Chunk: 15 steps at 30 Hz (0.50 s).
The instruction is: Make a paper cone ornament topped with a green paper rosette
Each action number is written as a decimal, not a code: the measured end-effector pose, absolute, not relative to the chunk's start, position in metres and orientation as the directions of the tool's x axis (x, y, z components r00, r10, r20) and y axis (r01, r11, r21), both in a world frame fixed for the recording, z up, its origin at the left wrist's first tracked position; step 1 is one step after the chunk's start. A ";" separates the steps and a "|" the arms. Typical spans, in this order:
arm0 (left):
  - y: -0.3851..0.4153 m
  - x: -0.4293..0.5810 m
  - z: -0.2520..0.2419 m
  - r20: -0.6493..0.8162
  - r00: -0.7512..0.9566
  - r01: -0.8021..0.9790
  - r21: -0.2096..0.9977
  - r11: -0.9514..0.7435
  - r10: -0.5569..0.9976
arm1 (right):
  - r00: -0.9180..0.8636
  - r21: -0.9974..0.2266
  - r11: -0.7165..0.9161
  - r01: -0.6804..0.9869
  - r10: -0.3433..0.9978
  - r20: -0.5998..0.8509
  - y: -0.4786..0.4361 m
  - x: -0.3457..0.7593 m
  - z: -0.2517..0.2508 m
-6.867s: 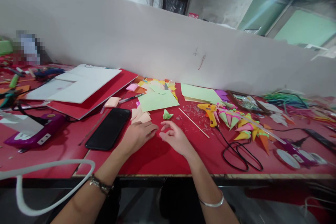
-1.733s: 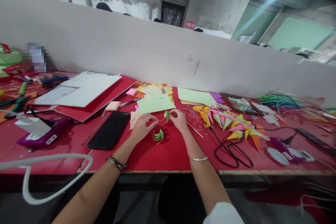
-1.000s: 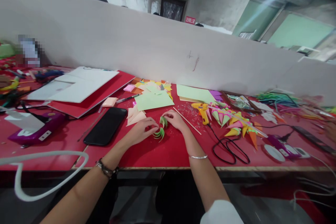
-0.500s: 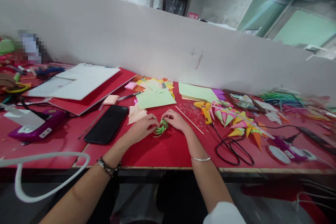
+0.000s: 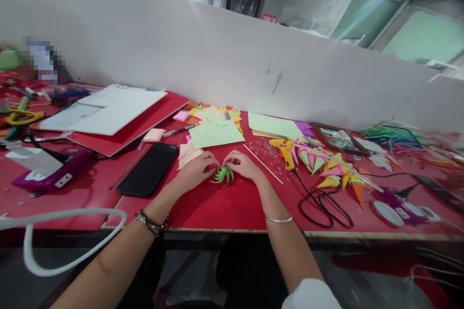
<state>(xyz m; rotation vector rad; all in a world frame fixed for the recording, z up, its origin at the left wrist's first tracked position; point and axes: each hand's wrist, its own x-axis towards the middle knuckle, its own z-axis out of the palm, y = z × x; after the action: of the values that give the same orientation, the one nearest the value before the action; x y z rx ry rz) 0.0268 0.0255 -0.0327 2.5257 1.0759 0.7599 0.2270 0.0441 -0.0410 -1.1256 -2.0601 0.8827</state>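
Note:
A small green piece of paper with curled, fringed strips [image 5: 224, 174] is between my hands, low over the red table. Its strips fan out toward me. My left hand [image 5: 199, 169] pinches it from the left with bent fingers. From the right, my right hand [image 5: 240, 163] grips its upper edge between thumb and fingers. The fingertips partly cover the paper. Peach paper pieces [image 5: 189, 153] lie just behind my left hand. Beside my right hand rests a thin wooden stick [image 5: 263, 164].
A black phone [image 5: 148, 170] lies on the left. Light green sheets [image 5: 217, 134] are behind the hands. A yellow glue gun [image 5: 286, 152] with a black cable and several paper cones [image 5: 335, 177] sit at right. Purple power strips [image 5: 60, 174] and a white tube [image 5: 72, 212] are nearer the sides.
The green paper has turned in my fingers, and its strips now spread wider and point down toward me. Another person's hand at the far left has gone from beside the yellow ring.

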 end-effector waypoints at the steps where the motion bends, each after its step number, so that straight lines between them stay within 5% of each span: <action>1: 0.024 0.027 -0.031 0.366 0.563 0.589 0.451 -0.670 0.741 | -0.426 -0.789 0.409 0.459 0.880 0.208 0.044 0.227 -0.041; 7: 0.001 0.025 -0.023 0.388 0.572 0.604 0.397 -0.691 0.722 | -0.290 -0.803 0.357 0.477 0.926 0.240 0.048 0.232 -0.044; 15: -0.004 0.032 -0.026 0.251 0.735 0.633 0.076 -0.770 0.630 | -0.230 -0.789 0.343 0.511 0.938 0.259 0.049 0.236 -0.042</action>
<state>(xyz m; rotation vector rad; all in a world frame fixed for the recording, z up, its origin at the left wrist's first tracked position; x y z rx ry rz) 0.0317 -0.0037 -0.0256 2.9396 1.0700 0.4163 0.2362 0.0490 -0.0418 -1.2720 -1.8700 0.7351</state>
